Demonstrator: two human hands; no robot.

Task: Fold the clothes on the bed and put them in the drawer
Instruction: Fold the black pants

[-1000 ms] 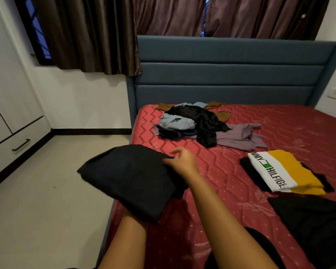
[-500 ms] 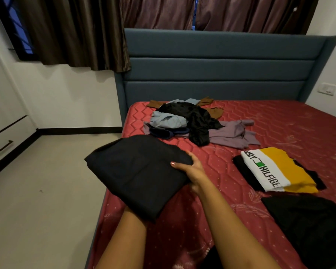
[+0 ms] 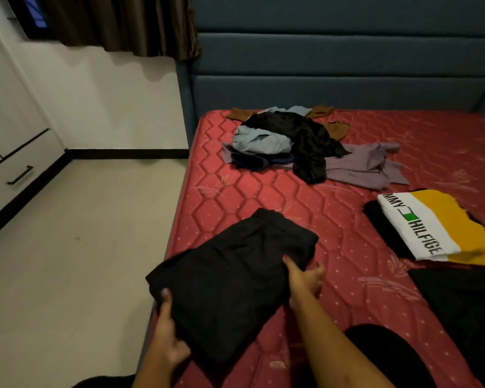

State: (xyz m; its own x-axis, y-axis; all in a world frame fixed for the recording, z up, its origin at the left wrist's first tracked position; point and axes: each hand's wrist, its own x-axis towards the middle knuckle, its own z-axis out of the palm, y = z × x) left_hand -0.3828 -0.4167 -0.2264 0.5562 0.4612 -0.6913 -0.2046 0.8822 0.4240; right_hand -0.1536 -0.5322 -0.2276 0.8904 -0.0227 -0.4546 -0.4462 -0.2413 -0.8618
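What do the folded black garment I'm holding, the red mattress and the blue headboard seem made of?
The folded black garment: soft matte cloth, perhaps cotton; it shows limp folds and no shine. The red mattress: quilted fabric cover with a faint sheen, stitched in hexagons. The blue headboard: matte upholstery fabric, it seems, padded in horizontal bands.

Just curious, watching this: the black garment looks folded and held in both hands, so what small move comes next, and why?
Probably lift the black garment off the mattress and turn left toward the drawer. It looks fully folded, the left hand and right hand each grip an edge with a thumb on top, and it overhangs the bed's drawer side. The drawer looks shut, though.
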